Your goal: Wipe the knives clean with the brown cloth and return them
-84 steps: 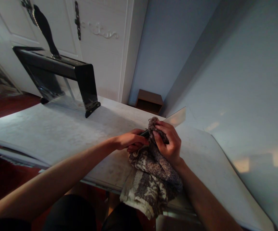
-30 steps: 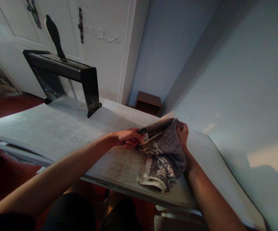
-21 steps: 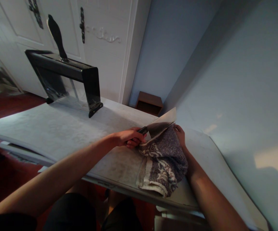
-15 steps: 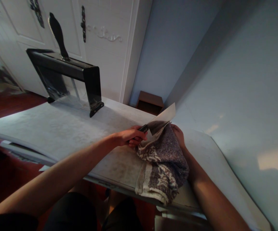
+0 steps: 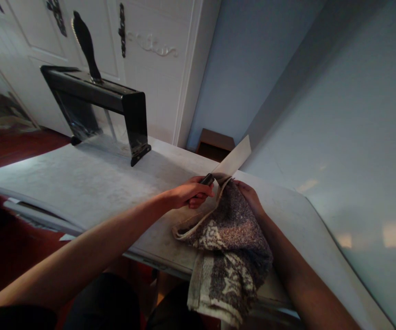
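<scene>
Knife (image 5: 235,156) raised over the right half of a white table (image 5: 108,176); lower blade partly hidden by a towel (image 5: 234,224). Blade broad, pale, plain; handle black, closed in the left hand (image 5: 193,192). Right hand (image 5: 249,195) holds the towel's upper edge near the blade, fingertips out of sight. Towel purple-brown, cream-patterned, draping past the near edge.

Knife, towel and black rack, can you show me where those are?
Knife (image 5: 233,160): head view, on the blade.
Towel (image 5: 234,233): head view, on the middle of the hanging cloth.
Black rack (image 5: 89,94): head view, on its top bar.
</scene>
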{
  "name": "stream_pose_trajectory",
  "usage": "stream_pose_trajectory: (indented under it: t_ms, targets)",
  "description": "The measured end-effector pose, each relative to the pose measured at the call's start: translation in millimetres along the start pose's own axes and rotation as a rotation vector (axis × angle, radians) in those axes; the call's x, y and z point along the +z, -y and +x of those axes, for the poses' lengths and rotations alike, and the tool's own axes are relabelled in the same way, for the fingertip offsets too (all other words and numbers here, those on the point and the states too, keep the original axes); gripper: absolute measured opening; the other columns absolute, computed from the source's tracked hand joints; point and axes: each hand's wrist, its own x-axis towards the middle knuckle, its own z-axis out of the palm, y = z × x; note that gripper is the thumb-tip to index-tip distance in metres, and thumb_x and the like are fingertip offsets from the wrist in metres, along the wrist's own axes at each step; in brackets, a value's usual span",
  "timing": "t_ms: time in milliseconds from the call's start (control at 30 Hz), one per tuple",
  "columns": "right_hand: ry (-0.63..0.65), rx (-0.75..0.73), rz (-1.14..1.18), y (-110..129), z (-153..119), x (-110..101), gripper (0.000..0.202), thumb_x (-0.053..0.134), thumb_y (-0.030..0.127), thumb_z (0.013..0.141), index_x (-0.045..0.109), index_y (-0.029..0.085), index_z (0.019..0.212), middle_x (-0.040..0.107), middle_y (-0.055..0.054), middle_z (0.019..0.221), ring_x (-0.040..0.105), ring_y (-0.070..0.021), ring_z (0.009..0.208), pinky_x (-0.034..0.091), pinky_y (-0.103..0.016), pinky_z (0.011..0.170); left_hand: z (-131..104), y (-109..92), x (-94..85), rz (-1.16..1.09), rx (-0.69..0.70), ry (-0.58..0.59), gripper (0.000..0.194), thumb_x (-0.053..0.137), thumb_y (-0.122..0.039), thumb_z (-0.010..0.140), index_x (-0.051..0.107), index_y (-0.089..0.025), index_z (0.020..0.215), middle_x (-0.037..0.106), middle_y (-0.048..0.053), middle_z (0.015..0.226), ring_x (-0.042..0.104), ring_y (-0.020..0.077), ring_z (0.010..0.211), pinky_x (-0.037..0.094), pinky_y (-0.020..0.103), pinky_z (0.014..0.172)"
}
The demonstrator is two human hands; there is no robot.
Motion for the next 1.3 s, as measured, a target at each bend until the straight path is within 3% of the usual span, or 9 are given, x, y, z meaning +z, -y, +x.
stream_pose_trajectory:
  t_ms: [333,900,1300]
  targets:
    - [0.044,0.077,0.123,1.7,-4.5,5.3,0.029,0.078,0.041,0.056,0.072,0.022,0.078,0.071,0.001,0.077,0.062,-0.0176,0.070,0.048,-0.030,0.073,1.4,1.7,1.2,0.019,0.102,-0.066,0.022,0.063,-0.019,0.071,0.044,-0.020,0.081,0.033,-0.012,0.046,0.025,0.0043,0.030,0.021,0.017,0.028]
    - [0.067,0.068,0.124,-0.9,-1.9,1.6,0.032,0.080,0.044,0.060,0.071,0.021,0.081,0.071,0.001,0.078,0.061,-0.0164,0.071,0.046,-0.029,0.073,0.2,2.3,2.5,0.167,0.110,-0.098,0.021,0.064,-0.022,0.070,0.049,-0.018,0.083,0.036,-0.011,0.043,0.030,0.0050,0.029,0.024,0.017,0.029]
    - [-0.056,0.097,0.221,3.2,-2.3,3.1,0.037,0.081,0.045,0.057,0.069,0.023,0.083,0.072,0.000,0.078,0.062,-0.0192,0.070,0.048,-0.032,0.071,-2.0,2.4,-0.2,0.210,0.122,-0.097,0.024,0.065,-0.024,0.070,0.050,-0.018,0.087,0.038,-0.011,0.042,0.030,0.0053,0.029,0.021,0.016,0.029]
